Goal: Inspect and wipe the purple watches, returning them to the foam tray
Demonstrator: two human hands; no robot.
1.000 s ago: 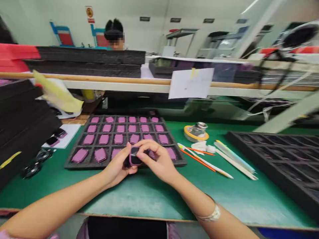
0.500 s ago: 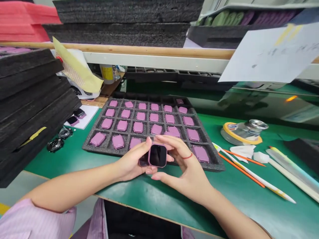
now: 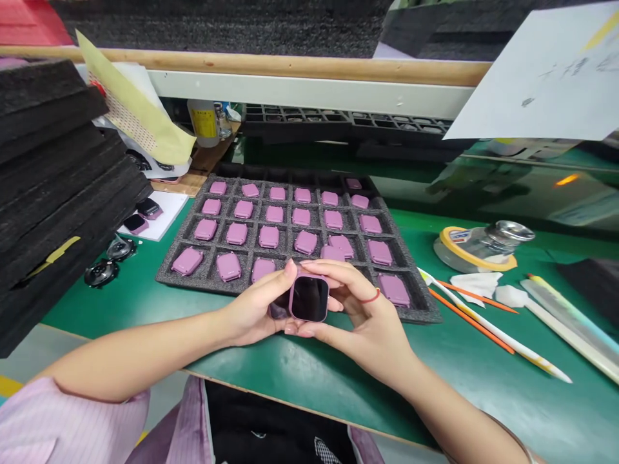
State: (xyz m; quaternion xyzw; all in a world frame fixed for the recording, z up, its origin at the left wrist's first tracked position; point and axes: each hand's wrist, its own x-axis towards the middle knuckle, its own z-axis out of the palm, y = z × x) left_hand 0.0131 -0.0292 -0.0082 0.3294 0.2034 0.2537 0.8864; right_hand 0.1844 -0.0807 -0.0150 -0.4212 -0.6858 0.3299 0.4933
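Note:
A pink watch case with a dark screen (image 3: 308,298) faces me, held between both hands just above the green bench. My left hand (image 3: 255,308) grips its left side, thumb along the top edge. My right hand (image 3: 360,322) cups it from the right, fingers over the top and thumb underneath. Right behind the hands lies a dark foam tray (image 3: 167,270) with several pink watch cases face down in its pockets.
Stacked black foam sheets (image 3: 58,187) rise at the left, with two watch cases on a white sheet (image 3: 159,222) beside them. To the right lie a tape roll with a metal-capped jar (image 3: 476,248), orange and white sticks (image 3: 488,328) and wipes. A shelf with a hanging paper (image 3: 541,84) runs overhead.
My head dropped and moved closer, so the far room left view. The watch case turned from tilted away to screen facing me, and both hands stayed on it.

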